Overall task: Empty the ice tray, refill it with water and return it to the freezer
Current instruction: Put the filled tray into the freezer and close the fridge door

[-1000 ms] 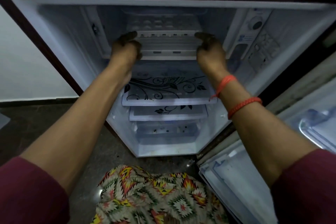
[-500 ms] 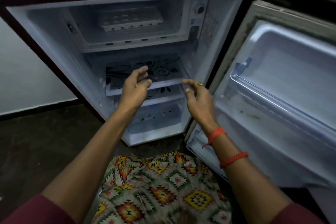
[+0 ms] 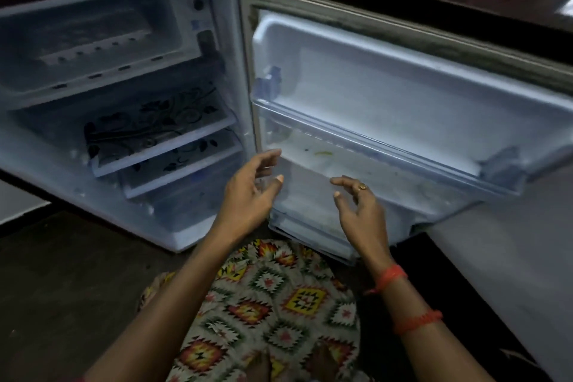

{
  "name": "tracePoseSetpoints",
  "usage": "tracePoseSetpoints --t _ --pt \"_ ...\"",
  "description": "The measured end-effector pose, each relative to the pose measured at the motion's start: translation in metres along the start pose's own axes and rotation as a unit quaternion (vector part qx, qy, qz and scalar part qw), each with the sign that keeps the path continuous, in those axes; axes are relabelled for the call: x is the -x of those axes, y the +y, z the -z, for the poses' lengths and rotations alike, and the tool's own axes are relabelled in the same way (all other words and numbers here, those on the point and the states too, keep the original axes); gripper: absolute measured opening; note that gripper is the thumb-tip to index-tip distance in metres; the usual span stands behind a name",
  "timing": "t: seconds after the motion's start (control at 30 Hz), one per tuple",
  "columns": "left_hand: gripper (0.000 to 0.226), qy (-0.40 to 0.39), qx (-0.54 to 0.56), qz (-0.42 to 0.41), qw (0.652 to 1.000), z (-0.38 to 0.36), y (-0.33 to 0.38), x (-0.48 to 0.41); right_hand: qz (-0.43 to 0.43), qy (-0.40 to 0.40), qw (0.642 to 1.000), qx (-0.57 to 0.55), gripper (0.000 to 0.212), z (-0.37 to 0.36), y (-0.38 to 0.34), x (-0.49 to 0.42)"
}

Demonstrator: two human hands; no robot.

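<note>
The white ice tray point(image 3: 90, 40) lies blurred inside the freezer compartment point(image 3: 102, 84) at the top left of the open fridge. Both my hands are out of the fridge, well below and to the right of the tray. My left hand point(image 3: 251, 192) hovers with fingers spread in front of the fridge's right edge, holding nothing. Beside it, my right hand point(image 3: 356, 211), with a ring on one finger, is also open and empty in front of the lower door shelf.
The fridge door point(image 3: 403, 96) stands wide open to the right, its clear shelf rail point(image 3: 372, 139) just above my hands. Two glass shelves with a black floral print point(image 3: 161, 127) sit below the freezer. A patterned garment point(image 3: 273, 304) covers my lap over the dark floor.
My hands let go of the tray in the freezer and drew back down and right, out of the fridge. The view swung right toward the open door.
</note>
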State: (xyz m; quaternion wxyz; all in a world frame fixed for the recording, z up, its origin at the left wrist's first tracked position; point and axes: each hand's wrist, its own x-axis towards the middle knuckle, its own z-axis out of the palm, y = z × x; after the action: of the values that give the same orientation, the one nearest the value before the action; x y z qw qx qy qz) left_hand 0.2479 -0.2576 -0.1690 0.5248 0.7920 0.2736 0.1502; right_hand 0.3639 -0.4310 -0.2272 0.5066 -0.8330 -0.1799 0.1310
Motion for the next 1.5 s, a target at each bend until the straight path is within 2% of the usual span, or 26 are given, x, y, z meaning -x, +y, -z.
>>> tracePoseSetpoints --t 0.23,0.43,0.63,0.83,1.2,1.37,1.5 --pt "0.038 -0.081 0.006 -0.080 0.993 -0.069 0.085 0.013 -0.039 0.072 0.996 -0.033 0.025 0.090 0.041 0.014" --pt "0.031 -0.112 0.021 -0.167 0.979 -0.107 0.160 0.018 -0.087 0.143 0.985 -0.052 0.026 0.160 0.072 0.021" --pt "0.027 -0.085 -0.036 -0.298 0.950 -0.139 0.221 0.010 -0.103 0.205 0.968 -0.097 0.019 0.208 0.084 0.015" --pt "0.030 -0.033 -0.090 -0.376 0.922 -0.177 0.270 -0.026 -0.101 0.239 0.954 -0.152 0.017 0.230 0.078 -0.007" --pt "0.065 -0.020 -0.275 -0.377 0.884 -0.247 0.304 -0.086 -0.072 0.208 0.958 -0.184 0.035 0.243 0.069 -0.031" --pt "0.061 0.007 -0.337 -0.383 0.860 -0.249 0.299 -0.085 -0.057 0.208 0.956 -0.199 0.027 0.242 0.072 -0.033" --pt "0.054 0.025 -0.339 -0.391 0.855 -0.246 0.293 -0.073 -0.058 0.215 0.952 -0.212 0.031 0.244 0.066 -0.034"
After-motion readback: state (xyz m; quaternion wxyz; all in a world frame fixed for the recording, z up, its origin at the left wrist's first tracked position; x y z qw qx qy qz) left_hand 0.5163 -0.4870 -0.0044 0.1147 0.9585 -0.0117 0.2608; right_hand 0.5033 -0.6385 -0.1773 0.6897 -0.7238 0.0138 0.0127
